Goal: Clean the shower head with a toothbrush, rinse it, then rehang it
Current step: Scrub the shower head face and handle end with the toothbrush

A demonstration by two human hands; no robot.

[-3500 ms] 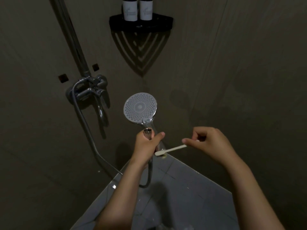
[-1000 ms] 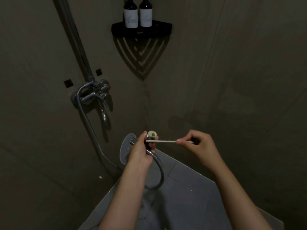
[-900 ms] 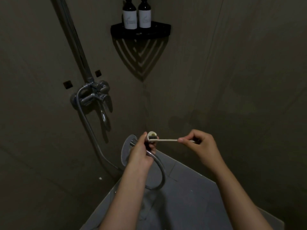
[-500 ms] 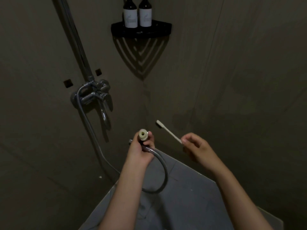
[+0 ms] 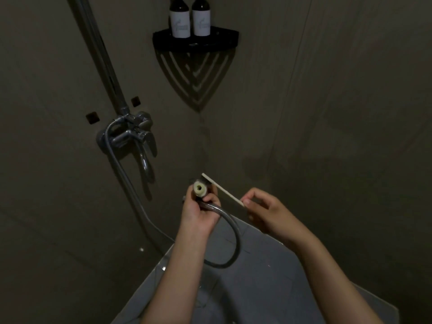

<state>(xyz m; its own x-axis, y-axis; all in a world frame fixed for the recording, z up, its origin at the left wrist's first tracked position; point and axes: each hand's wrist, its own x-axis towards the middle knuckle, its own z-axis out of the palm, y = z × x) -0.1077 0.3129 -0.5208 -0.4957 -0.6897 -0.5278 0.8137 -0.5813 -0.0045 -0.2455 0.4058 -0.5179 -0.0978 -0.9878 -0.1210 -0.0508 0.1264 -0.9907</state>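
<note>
Tap (image 5: pixel 131 134) on the left wall, hose (image 5: pixel 236 232) looping over to our left hand (image 5: pixel 198 213), which is wrapped around the shower head (image 5: pixel 199 188), with only its pale round end poking up. The toothbrush (image 5: pixel 219 189) head sits right by that end, and our right hand (image 5: pixel 264 211) pinches the handle's tip between thumb and finger.

Black corner shelf (image 5: pixel 224 40) fixed high where two walls meet. On it: two dark bottles with pale labels, left bottle (image 5: pixel 179 19) and right bottle (image 5: pixel 201 19), upright, just beside each other. Grey tiled floor (image 5: pixel 268 288) below, faint grout lines.
</note>
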